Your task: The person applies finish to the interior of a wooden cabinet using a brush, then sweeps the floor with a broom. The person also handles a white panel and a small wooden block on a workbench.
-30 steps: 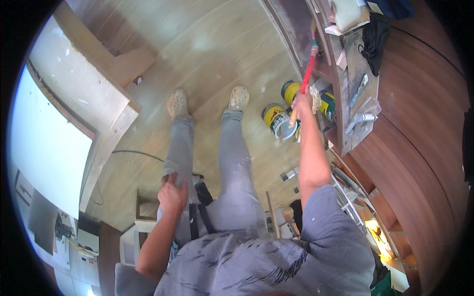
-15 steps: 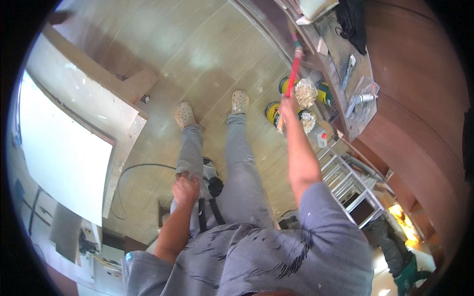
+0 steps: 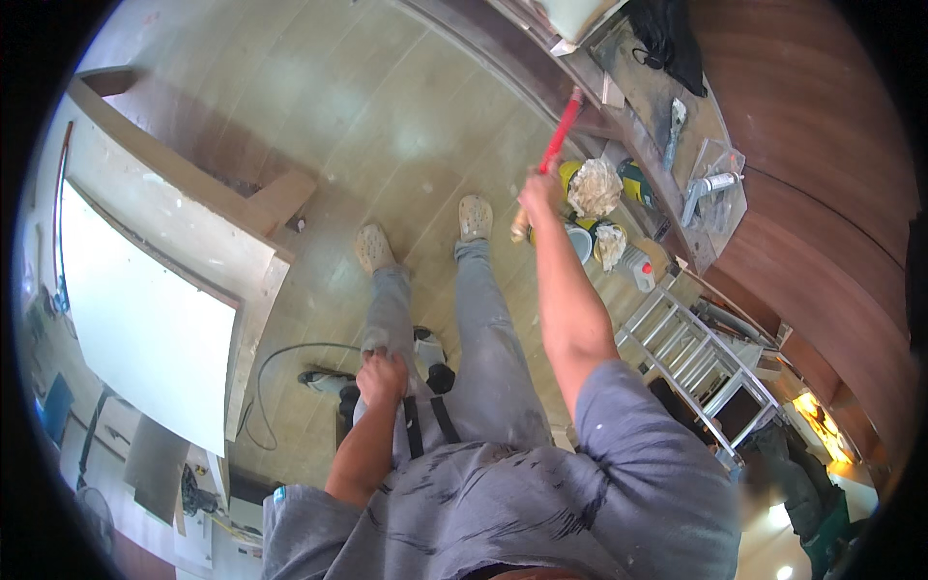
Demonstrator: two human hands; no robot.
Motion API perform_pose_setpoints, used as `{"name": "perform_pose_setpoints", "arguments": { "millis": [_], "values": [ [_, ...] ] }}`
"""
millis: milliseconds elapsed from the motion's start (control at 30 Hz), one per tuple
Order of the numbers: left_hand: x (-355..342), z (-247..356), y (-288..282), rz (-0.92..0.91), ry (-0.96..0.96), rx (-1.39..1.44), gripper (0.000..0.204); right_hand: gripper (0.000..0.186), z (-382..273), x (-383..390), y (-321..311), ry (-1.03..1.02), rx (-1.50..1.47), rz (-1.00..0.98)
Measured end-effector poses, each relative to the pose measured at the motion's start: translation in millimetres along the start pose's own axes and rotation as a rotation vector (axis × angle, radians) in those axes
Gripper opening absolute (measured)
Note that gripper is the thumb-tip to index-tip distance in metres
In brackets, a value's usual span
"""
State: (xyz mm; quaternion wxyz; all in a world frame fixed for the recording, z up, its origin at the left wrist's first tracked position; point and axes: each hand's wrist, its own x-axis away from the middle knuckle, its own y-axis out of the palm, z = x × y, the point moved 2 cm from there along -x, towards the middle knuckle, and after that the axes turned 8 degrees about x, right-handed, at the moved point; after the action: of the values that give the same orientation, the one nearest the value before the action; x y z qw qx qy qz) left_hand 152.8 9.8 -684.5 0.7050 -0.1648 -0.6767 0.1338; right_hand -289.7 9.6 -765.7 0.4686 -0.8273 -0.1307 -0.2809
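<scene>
My right hand [image 3: 542,193] is closed around a long red stick [image 3: 561,133] with a pale wooden butt [image 3: 521,225]. The arm is stretched forward, and the stick slants up toward a dark brown cabinet edge [image 3: 580,68]; its far tip cannot be made out clearly. My left hand [image 3: 384,377] hangs in front of my left trouser leg with the fingers curled in. Whether anything is inside those fingers is hidden.
Beside my right hand stand paint cans [image 3: 633,184] with crumpled pale wads [image 3: 594,188], and a red-capped bottle [image 3: 639,270]. An aluminium ladder [image 3: 691,358] lies at right. A brush [image 3: 674,133] and a cartridge tube [image 3: 717,183] rest on a ledge. A cable [image 3: 261,387] curves left of my legs.
My right hand has moved up and slightly left with the stick, whose visible red end sits lower along the cabinet edge. My left hand stays closed; the whole view has shifted slightly.
</scene>
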Motion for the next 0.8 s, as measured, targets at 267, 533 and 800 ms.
{"name": "perform_pose_setpoints", "arguments": {
  "millis": [267,533,800],
  "values": [
    [6.1,22.1,-0.8,0.040,-0.015,0.027,0.046,0.072,32.7,123.2,9.1,-0.631,0.267,-0.171],
    [8.1,24.7,3.7,0.057,0.006,0.013,0.046,0.071,10.8,39.5,-41.7,0.023,-0.018,-0.101],
    [5.3,23.2,11.7,0.081,0.075,-0.030,0.043,0.069,57.4,197.2,-62.4,0.099,-0.234,-0.308]
  ]
}}
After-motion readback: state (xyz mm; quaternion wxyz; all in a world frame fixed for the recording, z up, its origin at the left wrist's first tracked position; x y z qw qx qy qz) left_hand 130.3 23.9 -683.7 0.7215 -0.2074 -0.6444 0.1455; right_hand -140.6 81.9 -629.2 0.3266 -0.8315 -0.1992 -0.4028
